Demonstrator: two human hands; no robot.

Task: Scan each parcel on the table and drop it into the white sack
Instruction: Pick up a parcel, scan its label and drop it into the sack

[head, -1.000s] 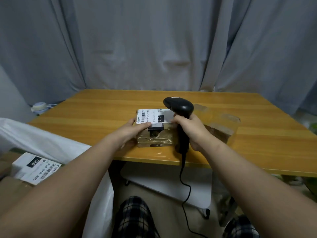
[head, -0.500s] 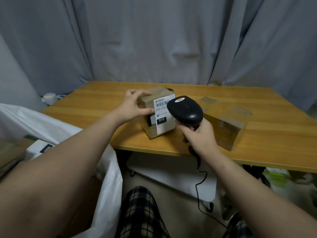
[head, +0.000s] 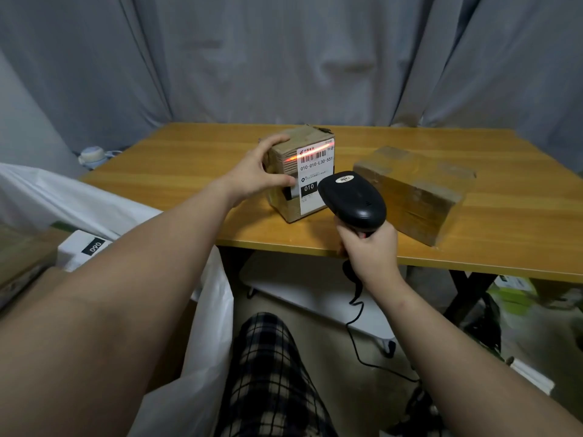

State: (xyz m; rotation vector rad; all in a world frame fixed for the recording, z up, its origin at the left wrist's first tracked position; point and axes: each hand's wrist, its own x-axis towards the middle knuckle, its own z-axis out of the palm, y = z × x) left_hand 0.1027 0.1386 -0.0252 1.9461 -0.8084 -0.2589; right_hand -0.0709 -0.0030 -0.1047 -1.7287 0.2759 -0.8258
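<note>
**Scan beam on upright parcel; white box showing in sack mouth**

Table (head: 189, 171), wood top, grey curtain (head: 284, 58) behind. Two parcels on it.

Near parcel (head: 315, 197): brown carton stood on end near the front edge, white label facing the camera. Label reads 010-010-L30-551, with "010" in a black block below. Red scan line (head: 312, 152) falls across the barcode at the top of the label and runs onto the cardboard to the left.

Left hand (head: 255, 175): clamped on this parcel's left side, fingers curled over the upper corner, thumb against the lower front.

Right hand (head: 370, 253): wrapped tight round the handle of the black scanner (head: 353, 198), at the table's front edge. Scanner head sits just in front of the label's lower right, apart from it. Its cable (head: 356, 326) drops to the floor.

Second parcel (head: 413, 197): larger, tape-wrapped, lying flat to the right of the first, not touching it. No hand on it.

White sack (head: 79, 200): left of the table, below its edge, mouth open upward. Inside the mouth, one white box (head: 85, 250) with a black tag reading "090" from this angle. Brown cardboard beside it; cannot tell whether that lies in the sack or outside.

Small white object (head: 91, 154) past the table's far left corner, too small to identify.
</note>
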